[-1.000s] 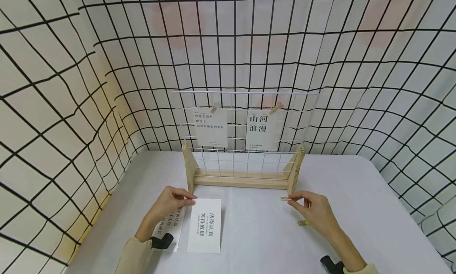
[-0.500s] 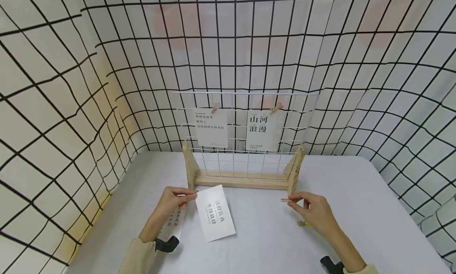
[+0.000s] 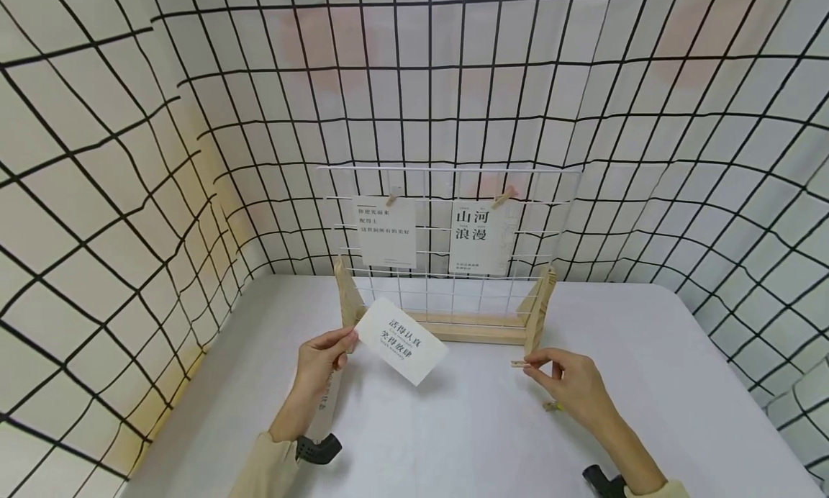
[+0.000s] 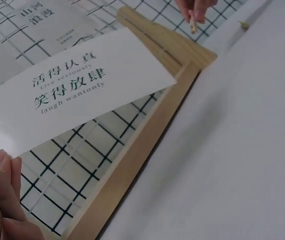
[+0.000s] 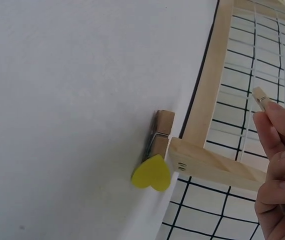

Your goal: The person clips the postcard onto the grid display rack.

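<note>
The card (image 3: 401, 342) is pinched at a corner by the left hand (image 3: 322, 358), up near the rack (image 3: 479, 333); a peg (image 3: 517, 363) is pinched by the right hand (image 3: 574, 384). Probably light, stiffish, easily creased, best gripped by the edges.

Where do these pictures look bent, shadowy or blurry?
Head view: black grid lines curve, perhaps lens distortion. Left wrist view: soft shadow on the white tabletop, clipped cards hazier than the held card. Right wrist view: soft shadow beside the yellow-heart clothespin.
</note>
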`<state>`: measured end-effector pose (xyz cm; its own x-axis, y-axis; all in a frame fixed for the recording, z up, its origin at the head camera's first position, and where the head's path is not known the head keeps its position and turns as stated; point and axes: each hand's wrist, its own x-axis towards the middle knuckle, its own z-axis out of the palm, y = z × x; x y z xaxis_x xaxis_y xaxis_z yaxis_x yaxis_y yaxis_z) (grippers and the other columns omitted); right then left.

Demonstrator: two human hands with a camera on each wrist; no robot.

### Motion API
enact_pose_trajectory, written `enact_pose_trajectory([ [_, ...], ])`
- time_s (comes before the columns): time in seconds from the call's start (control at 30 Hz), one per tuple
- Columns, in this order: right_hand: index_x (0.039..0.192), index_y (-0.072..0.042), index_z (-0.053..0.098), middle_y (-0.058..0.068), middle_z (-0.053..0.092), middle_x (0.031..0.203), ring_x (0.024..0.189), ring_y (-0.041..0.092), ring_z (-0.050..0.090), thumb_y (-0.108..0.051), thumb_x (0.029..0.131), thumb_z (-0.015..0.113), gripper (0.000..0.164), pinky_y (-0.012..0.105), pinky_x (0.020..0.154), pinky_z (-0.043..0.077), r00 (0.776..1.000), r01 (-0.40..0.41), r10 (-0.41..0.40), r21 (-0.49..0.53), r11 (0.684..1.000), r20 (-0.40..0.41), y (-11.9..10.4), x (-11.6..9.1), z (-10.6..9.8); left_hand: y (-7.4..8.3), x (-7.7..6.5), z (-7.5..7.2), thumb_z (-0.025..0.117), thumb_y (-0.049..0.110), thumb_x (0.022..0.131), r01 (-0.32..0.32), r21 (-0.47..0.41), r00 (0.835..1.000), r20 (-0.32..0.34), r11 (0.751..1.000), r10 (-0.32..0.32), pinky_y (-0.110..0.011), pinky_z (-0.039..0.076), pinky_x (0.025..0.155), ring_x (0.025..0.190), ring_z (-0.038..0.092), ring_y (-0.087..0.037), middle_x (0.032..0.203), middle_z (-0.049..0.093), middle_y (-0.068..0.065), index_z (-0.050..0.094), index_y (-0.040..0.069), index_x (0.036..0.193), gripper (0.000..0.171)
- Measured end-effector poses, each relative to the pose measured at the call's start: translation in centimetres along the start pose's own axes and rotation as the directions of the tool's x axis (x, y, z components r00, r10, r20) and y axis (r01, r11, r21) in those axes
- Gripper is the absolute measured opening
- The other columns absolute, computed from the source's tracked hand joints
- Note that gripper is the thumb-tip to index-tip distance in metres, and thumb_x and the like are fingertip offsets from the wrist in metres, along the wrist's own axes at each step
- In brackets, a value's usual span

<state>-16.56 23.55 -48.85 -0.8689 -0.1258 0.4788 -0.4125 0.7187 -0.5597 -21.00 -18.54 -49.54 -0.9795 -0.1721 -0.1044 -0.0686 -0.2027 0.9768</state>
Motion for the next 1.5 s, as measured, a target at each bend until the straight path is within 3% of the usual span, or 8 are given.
enact_pose_trajectory([
  [0.2, 0.092, -0.017, 0.080, -0.008, 0.076, 0.079, 0.056, -0.005, 0.040, -0.009, 0.078, 0.090, 0.019, 0.016, 0.046, 0.032, 0.999, 0.034, -0.034, -0.002, 0.999, -0.025, -0.6, 0.7, 0.3, -0.7, 0.1, 1.2, 0.074, 0.001, 0.094, 0.012, -0.150, 0.999, -0.036, 0.989, -0.017, -0.014, 0.035, 0.046, 0.046, 0.046, 0.000, 0.072, 0.076, 0.008, 0.082, 0.026, 0.084, 0.028],
  [0.5, 0.094, -0.014, 0.079, -0.008, 0.073, 0.077, 0.055, -0.003, 0.040, -0.010, 0.081, 0.088, 0.016, 0.018, 0.045, 0.033, 0.998, 0.061, -0.061, 0.024, 0.998, -0.002, -2.3, 2.9, 0.9, -1.6, 0.8, 2.9, 0.074, 0.000, 0.093, 0.006, -0.234, 0.995, -0.096, 0.972, -0.029, -0.013, 0.036, 0.045, 0.045, 0.047, 0.001, 0.075, 0.078, 0.007, 0.082, 0.023, 0.085, 0.026],
  [0.97, 0.109, -0.013, 0.078, -0.001, 0.078, 0.094, 0.060, 0.005, 0.043, -0.020, 0.093, 0.078, 0.017, 0.021, 0.049, 0.035, 0.995, 0.095, -0.098, 0.093, 0.991, 0.034, -7.6, 8.7, 2.8, -1.7, 1.9, 3.8, 0.075, 0.004, 0.094, 0.011, -0.255, 0.991, -0.126, 0.967, -0.044, -0.014, 0.034, 0.045, 0.046, 0.047, 0.001, 0.079, 0.079, 0.008, 0.082, 0.023, 0.087, 0.022],
  [1.23, 0.105, -0.010, 0.078, 0.003, 0.077, 0.088, 0.049, 0.003, 0.032, -0.018, 0.092, 0.079, 0.015, 0.021, 0.045, 0.026, 0.990, 0.137, -0.140, 0.177, 0.975, 0.003, -10.7, 12.0, 4.5, -1.8, 2.2, 3.8, 0.074, 0.003, 0.094, -0.013, -0.271, 0.989, -0.143, 0.962, -0.026, -0.014, 0.033, 0.044, 0.044, 0.046, 0.002, 0.079, 0.080, 0.006, 0.081, 0.022, 0.088, 0.021],
  [1.5, 0.103, -0.011, 0.080, 0.001, 0.079, 0.087, 0.054, 0.006, 0.037, -0.021, 0.092, 0.079, 0.015, 0.020, 0.050, 0.027, 0.982, 0.185, -0.181, 0.113, 0.976, -0.045, -12.7, 14.6, 6.2, -1.6, 2.0, 4.2, 0.076, 0.004, 0.093, -0.036, -0.275, 0.986, -0.165, 0.961, -0.010, -0.012, 0.031, 0.042, 0.042, 0.046, 0.002, 0.079, 0.080, 0.006, 0.082, 0.011, 0.099, 0.011],
])
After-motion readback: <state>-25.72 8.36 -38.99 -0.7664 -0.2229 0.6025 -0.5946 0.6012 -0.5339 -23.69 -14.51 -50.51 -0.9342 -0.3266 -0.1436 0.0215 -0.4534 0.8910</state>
